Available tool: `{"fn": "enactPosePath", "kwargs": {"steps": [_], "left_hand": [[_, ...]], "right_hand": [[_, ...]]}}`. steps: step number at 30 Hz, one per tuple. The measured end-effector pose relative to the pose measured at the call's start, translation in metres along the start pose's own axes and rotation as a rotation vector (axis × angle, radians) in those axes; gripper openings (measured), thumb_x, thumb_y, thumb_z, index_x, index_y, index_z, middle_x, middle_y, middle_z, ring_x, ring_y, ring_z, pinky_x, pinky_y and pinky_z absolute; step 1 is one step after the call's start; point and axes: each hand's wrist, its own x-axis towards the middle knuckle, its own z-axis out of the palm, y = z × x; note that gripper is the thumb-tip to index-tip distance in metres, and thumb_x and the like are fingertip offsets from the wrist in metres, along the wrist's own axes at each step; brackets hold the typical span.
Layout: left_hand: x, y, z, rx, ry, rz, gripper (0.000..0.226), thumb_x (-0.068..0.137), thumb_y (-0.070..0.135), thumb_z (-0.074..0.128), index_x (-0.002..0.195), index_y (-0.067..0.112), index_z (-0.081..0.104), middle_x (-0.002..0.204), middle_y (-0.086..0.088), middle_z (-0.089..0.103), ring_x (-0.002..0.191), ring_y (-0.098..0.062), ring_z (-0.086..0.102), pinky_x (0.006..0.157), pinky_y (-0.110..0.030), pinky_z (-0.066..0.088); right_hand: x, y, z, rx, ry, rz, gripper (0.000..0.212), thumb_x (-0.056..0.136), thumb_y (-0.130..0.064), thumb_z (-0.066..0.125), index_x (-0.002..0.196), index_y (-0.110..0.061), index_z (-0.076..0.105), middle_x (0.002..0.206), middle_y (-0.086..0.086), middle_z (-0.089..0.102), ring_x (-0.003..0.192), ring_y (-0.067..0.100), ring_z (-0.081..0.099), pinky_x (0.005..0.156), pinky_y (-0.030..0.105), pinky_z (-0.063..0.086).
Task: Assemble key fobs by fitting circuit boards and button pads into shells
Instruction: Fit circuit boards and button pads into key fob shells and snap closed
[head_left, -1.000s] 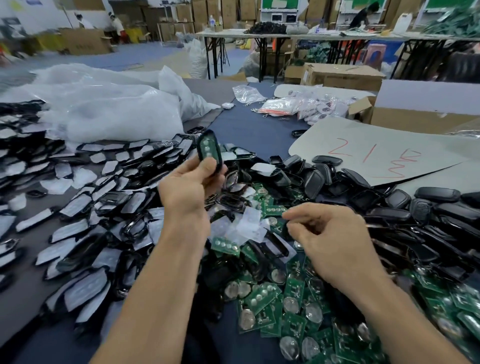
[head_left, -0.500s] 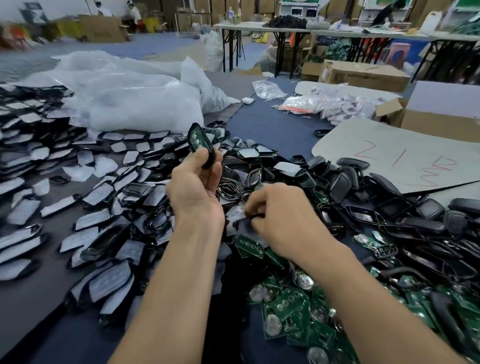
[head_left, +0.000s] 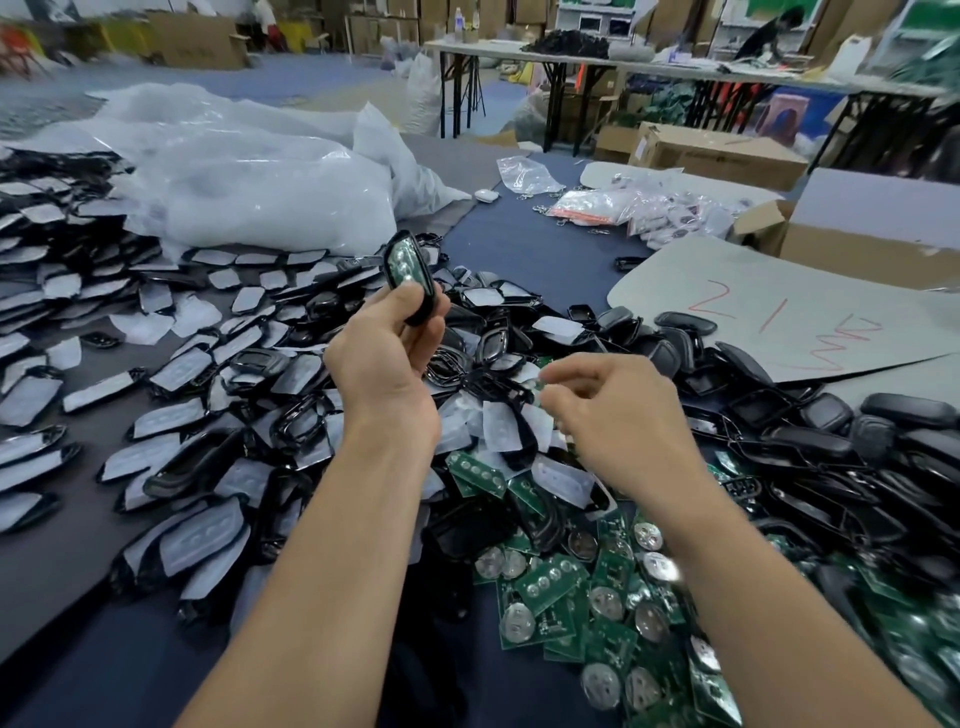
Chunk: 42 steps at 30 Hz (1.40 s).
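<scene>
The left hand (head_left: 387, 358) curls its fingers round the lower end of a glossy black oval shell (head_left: 410, 299), thumb pressed on its front. The shell stands nearly upright above the knuckles. A green circuit board (head_left: 402, 260) with round pale contacts sits in its open face.

The right hand (head_left: 618, 415) hovers just right of the left, apart from it. Its fingers are bent, and thumb and forefinger pinch a small pale piece (head_left: 540, 383) that is too blurred to name.

Under and nearer than the right hand lies a loose heap of flat green boards (head_left: 558, 579), each bearing a shiny round metal disc. Right of that hand are piled smooth, rounded black shell halves (head_left: 810, 441). Left of the left hand spread flat black frames backed with milky film (head_left: 182, 364), overlapping like scales.

Beyond both hands a strip of dark blue table cover (head_left: 519, 249) lies bare. It is edged on the left by crinkled clear plastic bags (head_left: 260, 192) and on the right by a curved grey card sheet (head_left: 779, 291) with red marks. No bare surface shows between the hands, only parts.
</scene>
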Motion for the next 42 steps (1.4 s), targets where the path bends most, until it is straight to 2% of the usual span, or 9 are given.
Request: {"fn": "enactPosePath", "kwargs": {"steps": [4,8,14,21,25,28,33,36,42], "left_hand": [[0.002,-0.006,0.0,0.053,0.01,-0.011,0.005,0.089,-0.004,0.07,0.091,0.0,0.073,0.081,-0.009,0.075,0.068,-0.015,0.074,0.056,-0.015,0.054],[0.001,-0.013,0.004,0.081,0.003,-0.022,0.012,0.088,-0.004,0.072,0.1,-0.004,0.073,0.08,-0.01,0.075,0.069,-0.016,0.074,0.056,-0.017,0.056],[-0.003,-0.016,0.003,0.116,0.001,-0.012,0.025,0.088,-0.004,0.073,0.113,-0.008,0.071,0.083,-0.011,0.075,0.071,-0.017,0.075,0.058,-0.017,0.056],[-0.01,-0.019,0.009,0.199,-0.03,0.045,0.024,0.088,-0.003,0.074,0.112,-0.002,0.071,0.078,-0.007,0.076,0.07,-0.017,0.076,0.062,-0.019,0.059],[-0.012,-0.021,0.01,0.246,-0.039,0.07,0.018,0.089,-0.003,0.073,0.106,0.002,0.072,0.076,-0.006,0.077,0.07,-0.017,0.076,0.062,-0.019,0.058],[-0.013,-0.023,0.012,0.284,-0.064,0.077,0.013,0.088,-0.004,0.073,0.086,0.009,0.074,0.074,-0.005,0.077,0.069,-0.016,0.075,0.06,-0.019,0.057],[-0.014,-0.026,0.013,0.294,-0.062,0.081,0.013,0.088,-0.004,0.072,0.085,0.008,0.075,0.075,-0.006,0.076,0.068,-0.015,0.074,0.057,-0.018,0.055],[-0.011,-0.025,0.012,0.263,-0.035,0.075,0.013,0.088,-0.004,0.072,0.099,0.002,0.074,0.076,-0.006,0.076,0.068,-0.016,0.074,0.058,-0.019,0.056],[0.001,-0.021,0.005,0.165,0.092,0.077,0.012,0.086,-0.005,0.072,0.098,-0.003,0.073,0.068,-0.004,0.075,0.064,-0.018,0.074,0.057,-0.02,0.056]], "right_hand": [[-0.012,0.009,-0.015,-0.295,-0.184,0.052,0.004,0.087,-0.032,0.079,0.088,-0.033,0.076,0.083,-0.016,0.072,0.064,-0.003,0.067,0.049,0.007,0.044],[-0.034,0.021,-0.011,-0.445,-0.161,0.044,0.032,0.09,-0.042,0.076,0.12,-0.036,0.068,0.095,-0.009,0.068,0.079,0.011,0.064,0.076,0.033,0.056],[-0.033,0.035,-0.013,-0.106,-0.029,0.051,0.017,0.08,-0.043,0.086,0.08,-0.032,0.073,0.067,-0.01,0.068,0.053,0.001,0.057,0.047,0.016,0.043],[-0.029,0.043,-0.02,-0.005,-0.061,0.041,0.022,0.087,-0.023,0.077,0.066,-0.03,0.077,0.054,-0.005,0.067,0.039,0.003,0.043,0.041,0.012,0.034],[-0.029,0.046,-0.02,0.026,0.038,0.027,0.02,0.087,-0.033,0.077,0.071,-0.045,0.077,0.063,-0.005,0.071,0.053,0.02,0.057,0.044,0.02,0.043],[-0.028,0.048,-0.021,0.131,0.139,0.048,0.018,0.085,-0.039,0.076,0.075,-0.053,0.076,0.075,-0.013,0.075,0.069,0.011,0.065,0.049,0.011,0.046],[-0.024,0.052,-0.027,0.146,0.099,0.105,0.01,0.08,-0.035,0.072,0.073,-0.032,0.078,0.056,0.005,0.06,0.051,0.009,0.046,0.055,0.026,0.044],[-0.028,0.049,-0.023,-0.046,-0.021,0.076,0.035,0.085,-0.043,0.073,0.064,-0.015,0.071,0.045,0.0,0.045,0.042,0.01,0.036,0.045,0.021,0.037],[-0.028,0.035,-0.012,-0.191,0.227,-0.057,0.052,0.098,-0.049,0.058,0.062,-0.012,0.057,0.041,-0.004,0.045,0.041,0.016,0.035,0.048,0.03,0.037]]}}
